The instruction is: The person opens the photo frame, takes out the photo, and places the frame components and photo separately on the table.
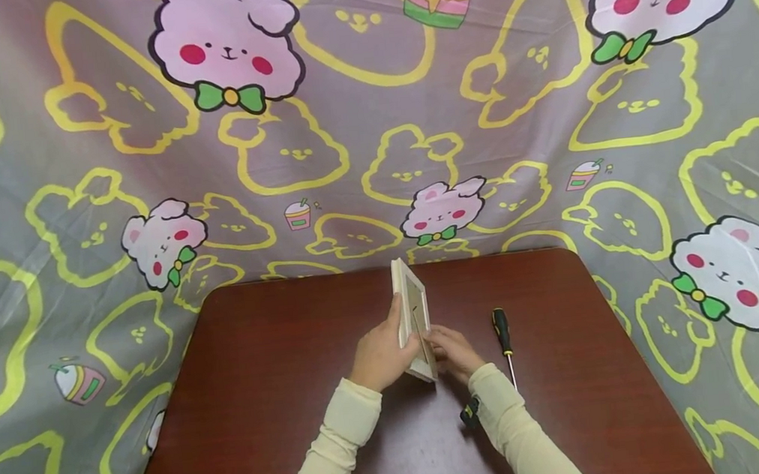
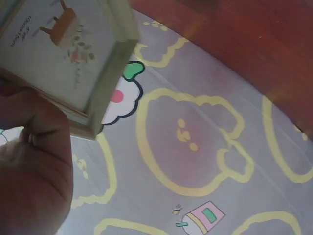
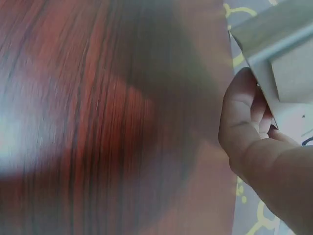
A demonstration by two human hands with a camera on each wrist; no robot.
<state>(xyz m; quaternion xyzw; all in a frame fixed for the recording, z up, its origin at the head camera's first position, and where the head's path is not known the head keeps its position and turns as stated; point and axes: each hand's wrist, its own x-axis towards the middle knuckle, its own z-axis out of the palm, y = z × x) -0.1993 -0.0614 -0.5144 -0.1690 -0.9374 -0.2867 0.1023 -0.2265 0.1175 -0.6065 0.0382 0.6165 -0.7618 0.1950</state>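
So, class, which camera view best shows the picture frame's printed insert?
The left wrist view: the printed insert shows inside the picture frame, its drawing and lettering visible. In the head view the frame is steeply angled; the right wrist view shows only part of it. No print is discernible in either.

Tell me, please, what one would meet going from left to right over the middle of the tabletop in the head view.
Left hand, frame, right hand, screwdriver.
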